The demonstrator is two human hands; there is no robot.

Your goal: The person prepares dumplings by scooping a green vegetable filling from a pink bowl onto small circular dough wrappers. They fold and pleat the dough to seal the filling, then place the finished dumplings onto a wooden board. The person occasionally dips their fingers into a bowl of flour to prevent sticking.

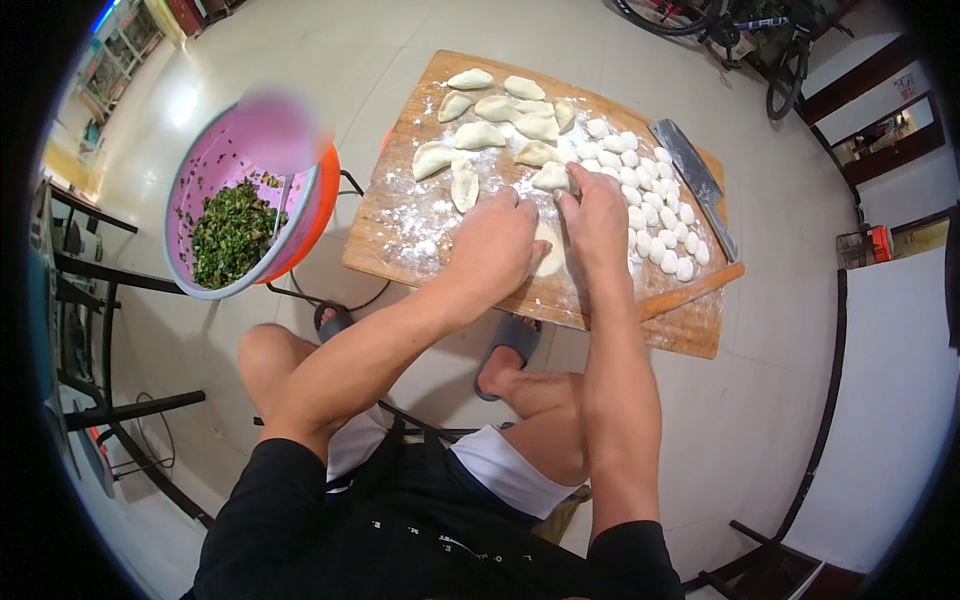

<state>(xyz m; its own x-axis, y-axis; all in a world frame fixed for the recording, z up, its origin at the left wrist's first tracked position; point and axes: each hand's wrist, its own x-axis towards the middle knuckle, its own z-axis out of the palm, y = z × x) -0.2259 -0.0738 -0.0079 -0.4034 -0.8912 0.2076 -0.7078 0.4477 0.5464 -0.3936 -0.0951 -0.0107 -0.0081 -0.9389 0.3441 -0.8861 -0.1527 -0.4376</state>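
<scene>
A floured wooden board (400, 248) stands before me with several folded dumplings (479, 136) on its far left part. My right hand (597, 215) pinches the right end of the nearest dumpling (549, 178) between thumb and forefinger. My left hand (497, 245) hovers low over the board, palm down, its fingers bent and its thumb apart from them. Beside that thumb lies a round, flat dough wrapper (549, 252), partly covered by the hand. Small floured dough pieces (655, 205) sit in a cluster right of my right hand.
A cleaver (690, 170) lies along the board's right side, with a rolling pin (692, 291) at the near right. To the left, a pink basin (195, 165) holds chopped green filling (235, 235) and a spoon (282, 205). A bicycle (740, 40) stands at the far right.
</scene>
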